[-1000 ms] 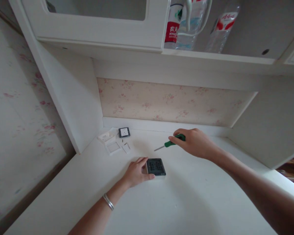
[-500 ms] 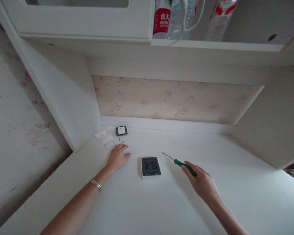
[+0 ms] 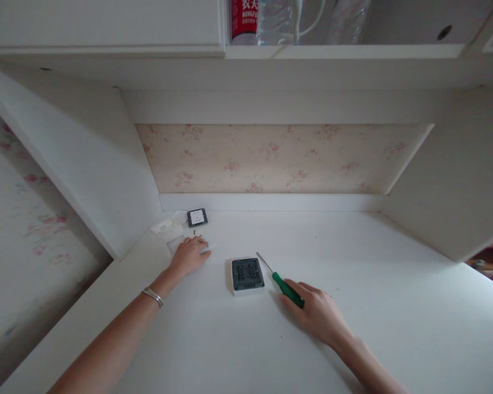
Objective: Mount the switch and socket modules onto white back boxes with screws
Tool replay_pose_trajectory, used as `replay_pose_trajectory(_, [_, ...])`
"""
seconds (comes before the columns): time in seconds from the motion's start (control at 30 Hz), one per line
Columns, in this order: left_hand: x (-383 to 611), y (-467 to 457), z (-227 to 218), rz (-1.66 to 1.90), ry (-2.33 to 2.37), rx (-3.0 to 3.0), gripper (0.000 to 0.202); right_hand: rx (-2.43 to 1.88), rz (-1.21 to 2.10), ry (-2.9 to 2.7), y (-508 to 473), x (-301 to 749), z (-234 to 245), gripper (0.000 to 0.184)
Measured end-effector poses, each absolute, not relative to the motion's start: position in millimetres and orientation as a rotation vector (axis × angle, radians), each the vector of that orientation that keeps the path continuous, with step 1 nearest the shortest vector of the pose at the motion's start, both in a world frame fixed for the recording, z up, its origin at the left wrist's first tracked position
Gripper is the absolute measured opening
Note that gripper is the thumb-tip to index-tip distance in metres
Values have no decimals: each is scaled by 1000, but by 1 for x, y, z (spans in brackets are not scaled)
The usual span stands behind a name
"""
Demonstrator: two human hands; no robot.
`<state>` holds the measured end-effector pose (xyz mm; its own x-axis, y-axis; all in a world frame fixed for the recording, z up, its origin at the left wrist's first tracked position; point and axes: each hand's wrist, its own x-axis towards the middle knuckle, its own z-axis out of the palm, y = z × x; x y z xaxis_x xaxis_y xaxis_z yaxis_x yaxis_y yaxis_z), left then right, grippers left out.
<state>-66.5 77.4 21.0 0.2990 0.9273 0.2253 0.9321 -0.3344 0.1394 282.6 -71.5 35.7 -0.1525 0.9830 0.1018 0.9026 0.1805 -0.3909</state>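
Note:
My right hand (image 3: 316,312) is closed around the green handle of a screwdriver (image 3: 288,289). The metal tip points up and left, just beside the far right corner of a square switch or socket panel (image 3: 247,273) with a black back and white rim, lying on the desktop. Farther left, my left hand (image 3: 188,254) reaches down with curled fingers on a small whitish, partly see-through piece (image 3: 207,248). What exactly the fingertips hold is hidden. A pale frame (image 3: 175,244) lies against that hand, and a black-edged white socket (image 3: 197,218) lies just behind it.
White plastic parts (image 3: 164,226) and a tiny screw (image 3: 194,232) lie at the left back of the white desktop (image 3: 378,306). A side panel (image 3: 86,158) rises at left. Overhead, a shelf (image 3: 345,52) holds plastic bottles (image 3: 244,22).
My right hand has brought the screwdriver left, so its tip is now close to the black-backed panel. The left hand stays among the small parts. The view has shifted slightly.

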Motion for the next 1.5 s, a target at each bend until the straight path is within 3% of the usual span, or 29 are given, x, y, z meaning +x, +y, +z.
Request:
replay_pose_trajectory(0.2, [-59,73,22,-454,-1789,-2541,28,-1758,390,-2231,-68,267,46,39])
replay_pose_trajectory(0.4, [-64,81,19,-451,-1851,-2521,57,-1750,530,-2120,-51,264,58,52])
replay_pose_trajectory(0.6, [-80,81,23,-402,-1857,-2533,44,-1720,705,-1853,-30,263,41,60])
replay_pose_trajectory(1.0, [-78,79,20,-492,-1883,-2457,52,-1658,741,-1776,-36,259,22,56])
replay_pose_trajectory(1.23, [-47,40,34,-1127,-1824,-2501,49,-1632,672,-1570,-29,252,23,49])
replay_pose_trajectory(1.5, [7,-4,34,-1454,-1733,-2872,58,-1465,576,-1517,-15,219,30,40])
